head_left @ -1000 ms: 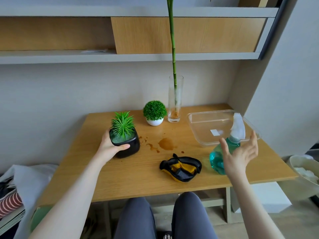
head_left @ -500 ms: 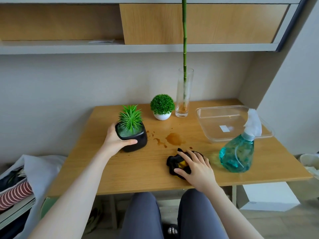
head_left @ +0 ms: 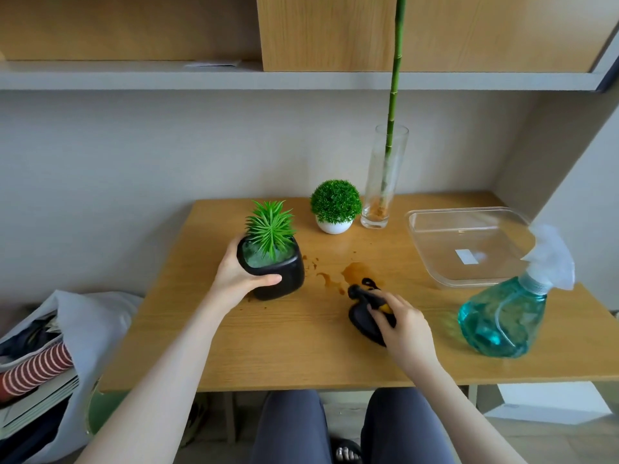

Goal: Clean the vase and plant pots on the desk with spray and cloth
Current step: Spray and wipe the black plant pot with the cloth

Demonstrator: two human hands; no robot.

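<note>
Currently the wipe step for the first pot was being set up; left hand (head_left: 234, 279) had its grip wrapped round the squat black plant pot with spiky green foliage (head_left: 273, 262), thumb across the front, pot upright on the wooden worktop (head_left: 284, 346) at centre-left; right hand (head_left: 403, 324) had fingers curled into the black-and-yellow cloth (head_left: 366, 313), bunched on the worktop beside a brown liquid stain (head_left: 356, 271). Next move, as I judged it: lift the cloth clear, bring it to the pot wall, left hand steadying or turning the pot; keep the cloth off the stain; whether spray was already on the pot I couldn't tell. Teal translucent spray bottle (head_left: 505, 316) stood at right, untouched; small white pot with round green bush (head_left: 335, 216) and tall clear glass vase with bamboo stem (head_left: 383, 182) stood at the back, brown sediment in the vase base.
</note>
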